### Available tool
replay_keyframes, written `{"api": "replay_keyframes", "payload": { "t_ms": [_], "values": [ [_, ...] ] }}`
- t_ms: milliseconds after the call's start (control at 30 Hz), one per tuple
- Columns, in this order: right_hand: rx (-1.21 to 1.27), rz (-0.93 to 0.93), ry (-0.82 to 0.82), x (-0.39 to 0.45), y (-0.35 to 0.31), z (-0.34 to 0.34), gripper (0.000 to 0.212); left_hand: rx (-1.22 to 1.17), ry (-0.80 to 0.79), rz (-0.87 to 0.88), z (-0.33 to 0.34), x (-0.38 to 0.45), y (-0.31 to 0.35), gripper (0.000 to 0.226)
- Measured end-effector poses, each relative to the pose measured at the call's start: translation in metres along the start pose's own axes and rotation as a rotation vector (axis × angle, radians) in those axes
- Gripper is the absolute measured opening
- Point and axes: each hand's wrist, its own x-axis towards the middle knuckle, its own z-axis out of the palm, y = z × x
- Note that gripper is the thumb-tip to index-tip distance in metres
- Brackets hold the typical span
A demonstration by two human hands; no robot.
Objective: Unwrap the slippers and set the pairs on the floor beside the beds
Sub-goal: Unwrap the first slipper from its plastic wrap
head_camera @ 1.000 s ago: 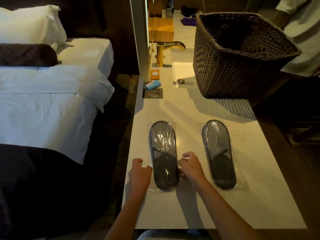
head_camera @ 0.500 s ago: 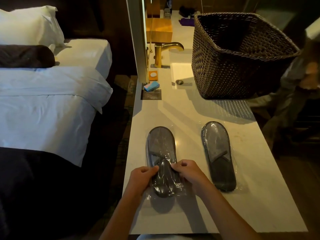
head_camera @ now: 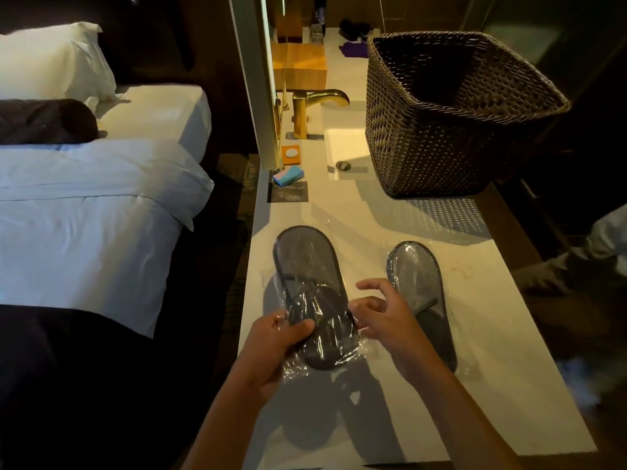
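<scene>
Two packs of dark grey slippers in clear plastic are over a pale counter [head_camera: 481, 401]. The left pack [head_camera: 312, 286] is lifted off the counter and tilted, its shadow below it. My left hand [head_camera: 274, 340] grips its near end, thumb on top of the crinkled wrap. My right hand [head_camera: 383, 313] is at the pack's right edge with fingers spread; its fingertips are close to the plastic, and I cannot tell if they touch. The right pack [head_camera: 420, 293] lies flat on the counter, partly behind my right wrist.
A large woven basket [head_camera: 441, 130] stands at the back right of the counter. A brass tap [head_camera: 315, 103], soap dish [head_camera: 291, 154] and blue bar [head_camera: 288, 174] sit behind. Two white beds [head_camera: 91, 225] are on the left, across a dark floor gap [head_camera: 227, 266].
The left pack was flat on the counter, then gripped by both hands and raised. My right hand has now let go and spread its fingers; my left hand still holds the pack.
</scene>
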Motion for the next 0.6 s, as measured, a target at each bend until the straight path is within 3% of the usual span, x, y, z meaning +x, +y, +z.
{"api": "replay_keyframes", "payload": {
  "t_ms": [133, 233, 433, 600],
  "values": [
    [-0.179, -0.131, -0.107, -0.017, -0.012, -0.015, 0.018, 0.028, 0.006, 0.073, 0.002, 0.0, 0.017, 0.024],
    [-0.353, -0.174, -0.086, -0.022, -0.012, -0.019, 0.015, 0.053, -0.004, 0.102, 0.004, -0.001, 0.027, 0.025],
    [-0.392, -0.192, -0.055, -0.023, -0.007, -0.024, 0.013, 0.145, -0.028, 0.121, 0.008, -0.001, 0.032, 0.036],
    [-0.438, -0.211, -0.042, -0.025, -0.008, -0.024, 0.02, 0.133, -0.03, 0.128, 0.007, 0.001, 0.03, 0.024]
  ]
}}
